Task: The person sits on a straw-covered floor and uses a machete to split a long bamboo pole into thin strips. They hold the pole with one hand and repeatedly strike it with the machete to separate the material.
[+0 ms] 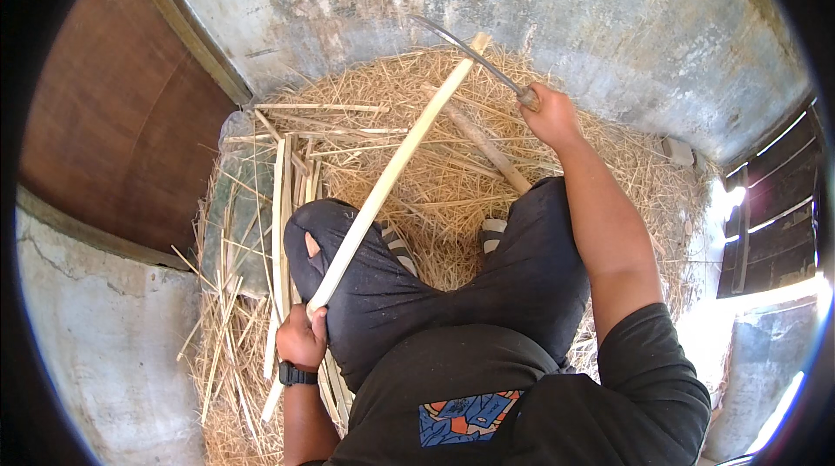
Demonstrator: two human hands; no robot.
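Observation:
A long pale strip of split wood or bamboo slants across my left thigh, its far end up near the wall. Its near end is gripped by my left hand, which wears a dark wristwatch. My right hand is closed round the handle of a long, slightly curved machete. The blade points up and left and crosses the strip close to its far end; whether it touches or has cut in, I cannot tell. Beyond my right knee, a round stick lies on the straw.
Dry straw covers the floor around my sandalled feet. Several split strips lie in a pile at my left. A stained concrete wall curves ahead, a brown panel stands at the left, and dark slats are at the right.

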